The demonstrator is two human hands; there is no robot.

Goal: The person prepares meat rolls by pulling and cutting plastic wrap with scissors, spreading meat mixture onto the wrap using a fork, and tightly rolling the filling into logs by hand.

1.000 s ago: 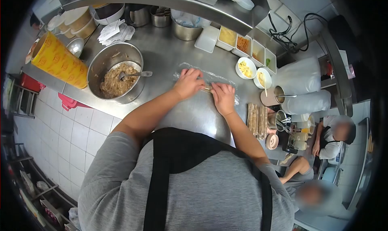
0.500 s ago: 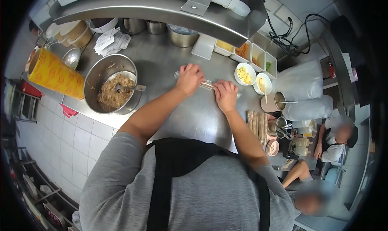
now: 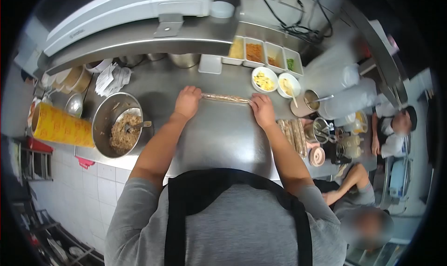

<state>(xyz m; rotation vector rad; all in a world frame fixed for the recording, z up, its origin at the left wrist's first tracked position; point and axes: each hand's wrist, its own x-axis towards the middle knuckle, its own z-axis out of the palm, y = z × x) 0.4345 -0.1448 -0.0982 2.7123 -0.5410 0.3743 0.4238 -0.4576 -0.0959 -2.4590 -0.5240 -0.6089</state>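
Note:
A thin wrapped roll (image 3: 226, 98) with a brownish filling lies level across the steel counter (image 3: 219, 140). Its left end is pinched in my left hand (image 3: 188, 102), whose fingers are closed. At the opposite end, my right hand (image 3: 261, 108) grips the wrapping with closed fingers. Several similar wrapped rolls (image 3: 292, 136) lie side by side to the right of my right forearm. On the left stands a metal bowl (image 3: 103, 142) with a minced filling (image 3: 122, 138) and a spoon in it.
A yellow patterned container (image 3: 63, 126) stands at the left edge. Behind my hands are a white lid (image 3: 210, 64), filled trays (image 3: 254, 53) and two white bowls (image 3: 264, 80). Metal cups and bottles (image 3: 352, 152) stand right. A low shelf (image 3: 139, 42) overhangs the back; two people sit right.
My hands have moved apart, and more of the roll shows between them, now long and thin. The loose film seen around it earlier no longer shows. The view has shifted.

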